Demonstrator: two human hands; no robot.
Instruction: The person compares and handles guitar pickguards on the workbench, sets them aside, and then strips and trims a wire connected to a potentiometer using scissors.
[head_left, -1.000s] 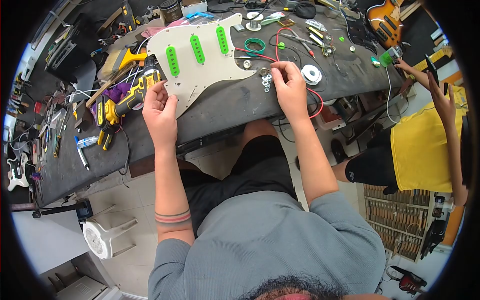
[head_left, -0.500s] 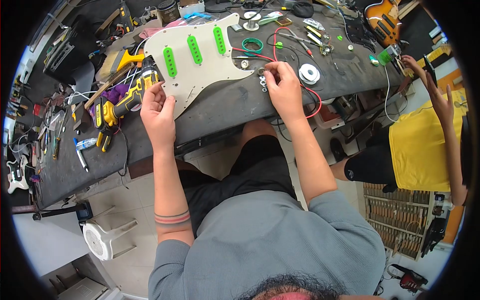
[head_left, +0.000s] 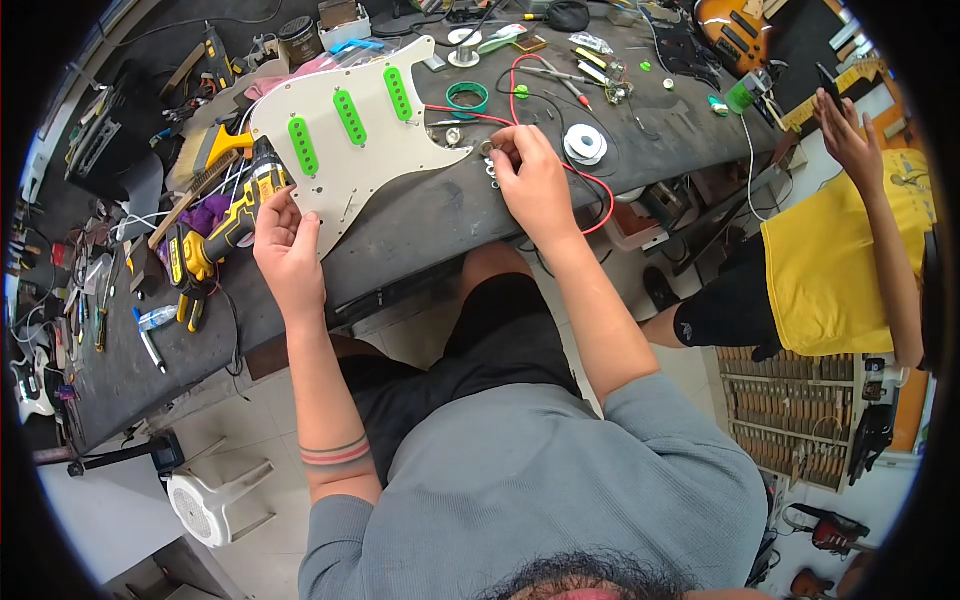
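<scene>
pickguard: the white pickguard [head_left: 380, 155] is at the far side of the table [head_left: 420, 215], in front of the left hand; whether it lies flat or is slightly raised, i cannot tell.
weight and stiffness: probably light, thin plastic, stiff across its middle but liable to flex at the pointed horns; the three green pickups [head_left: 350, 118] likely add most of the weight.
surface: looks smooth, so it may slide under a loose pinch; the cutouts and thin corners could crack if bent.
where to hold: by the outer rim, ideally at two opposite edges, with fingers off the pickups and any wiring beneath, which is hidden here.
left hand: the left hand [head_left: 290, 245] grasps the near lower end, fingers curled at the edge and thumb by the face; one corner gives little control over twisting.
right hand: the right hand [head_left: 530, 180] has its fingertips drawn together beside the small metal rings [head_left: 491, 170]; whether one is pinched, i cannot tell.
rings: tiny, hard and easy to drop or roll, best taken by the rim with fingertips.
drill: the yellow drill [head_left: 195, 255] is close beside the pickguard's left edge, a likely scratch or snag point.
</scene>
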